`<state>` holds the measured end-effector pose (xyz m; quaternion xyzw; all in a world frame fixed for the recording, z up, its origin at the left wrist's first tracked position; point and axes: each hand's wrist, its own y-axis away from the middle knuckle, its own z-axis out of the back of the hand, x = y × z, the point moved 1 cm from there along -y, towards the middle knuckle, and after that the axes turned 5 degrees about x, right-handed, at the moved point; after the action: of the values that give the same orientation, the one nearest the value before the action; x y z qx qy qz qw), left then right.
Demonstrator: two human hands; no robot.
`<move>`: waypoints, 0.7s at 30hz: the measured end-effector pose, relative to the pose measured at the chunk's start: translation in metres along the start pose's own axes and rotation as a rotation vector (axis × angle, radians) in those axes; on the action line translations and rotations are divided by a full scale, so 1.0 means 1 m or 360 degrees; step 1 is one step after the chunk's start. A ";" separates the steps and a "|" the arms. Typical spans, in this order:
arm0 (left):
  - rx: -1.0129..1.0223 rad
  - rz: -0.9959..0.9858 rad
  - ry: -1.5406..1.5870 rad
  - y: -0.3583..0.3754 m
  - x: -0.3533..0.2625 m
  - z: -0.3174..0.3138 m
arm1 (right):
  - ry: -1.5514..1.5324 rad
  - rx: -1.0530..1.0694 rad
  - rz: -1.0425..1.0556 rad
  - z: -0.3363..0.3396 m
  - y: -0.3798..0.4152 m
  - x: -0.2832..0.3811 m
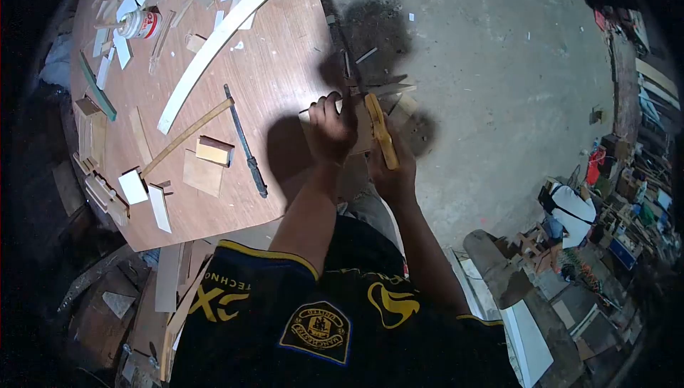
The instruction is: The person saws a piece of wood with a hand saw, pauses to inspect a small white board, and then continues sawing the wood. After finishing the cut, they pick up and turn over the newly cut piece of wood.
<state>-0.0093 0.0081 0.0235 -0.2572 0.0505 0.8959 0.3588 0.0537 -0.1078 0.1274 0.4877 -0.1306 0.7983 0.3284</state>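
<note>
My right hand (397,171) is wrapped round the yellow wooden handle (382,131) of a handsaw. Its thin dark blade (359,78), seen nearly edge-on, points away from me along the table's edge. Close to the blade, my left hand (333,128) has its fingers curled over a wooden board (306,123) at the table's right edge, with one digit stretched out beside the saw. The hand and its shadow hide much of the board.
On the brown table (267,53) lie a long curved white strip (221,37), a hammer (187,138), a dark metal bar (246,142), a small wooden block (214,151) and a labelled jar (140,24) among offcuts. Concrete floor (491,81) lies right; stacked wood and clutter (570,245) stand beyond.
</note>
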 end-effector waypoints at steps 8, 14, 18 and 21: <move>0.0007 -0.0071 -0.0378 0.008 0.009 -0.019 | -0.0006 -0.0031 -0.0161 0.000 0.017 0.014; -0.0047 -0.0134 -0.0390 0.013 0.007 -0.017 | -0.0029 0.0213 -0.0713 0.048 0.104 0.063; 0.0080 -0.0042 -0.0406 0.008 0.007 -0.021 | 0.0031 0.0189 -0.0749 0.065 0.138 0.083; -0.0133 -0.0151 -0.0094 0.005 0.011 -0.018 | -0.0371 0.0138 -0.0826 0.066 0.129 0.092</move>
<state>-0.0121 0.0062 0.0025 -0.2473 -0.0097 0.8864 0.3911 -0.0132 -0.2034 0.2538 0.6070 -0.0041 0.6309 0.4833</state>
